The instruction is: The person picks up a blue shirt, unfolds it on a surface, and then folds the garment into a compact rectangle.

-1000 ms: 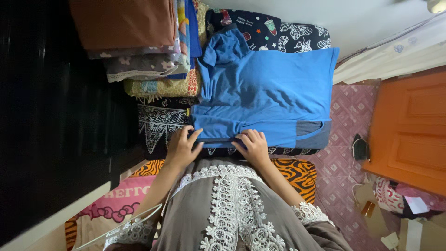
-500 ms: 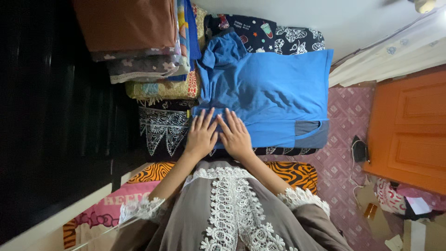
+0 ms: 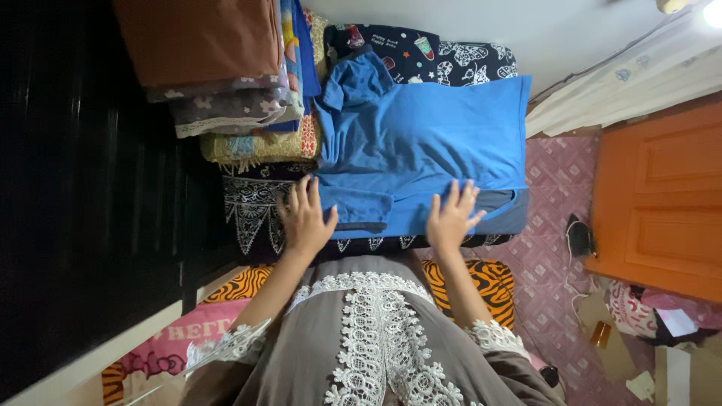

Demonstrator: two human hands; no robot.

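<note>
A blue shirt (image 3: 421, 143) lies spread flat on a bed with a dark patterned sheet (image 3: 252, 210). My left hand (image 3: 307, 218) rests flat, fingers apart, on the shirt's near left edge by a folded sleeve. On the near right edge of the shirt my right hand (image 3: 451, 218) presses flat, fingers spread too. Neither hand grips the cloth. My grey sleeves with white lace trim (image 3: 376, 338) fill the bottom of the view.
A stack of folded clothes (image 3: 226, 75), brown on top, sits left of the shirt. A dark printed pillow (image 3: 451, 53) lies beyond it. An orange door (image 3: 662, 203), pink tiled floor (image 3: 556, 173) and clutter are at the right. Tiger-striped cloth (image 3: 481, 274) lies near me.
My hands were together at the middle of the shirt's near edge. They have slid apart, left hand leftward and right hand rightward, flat across the cloth.
</note>
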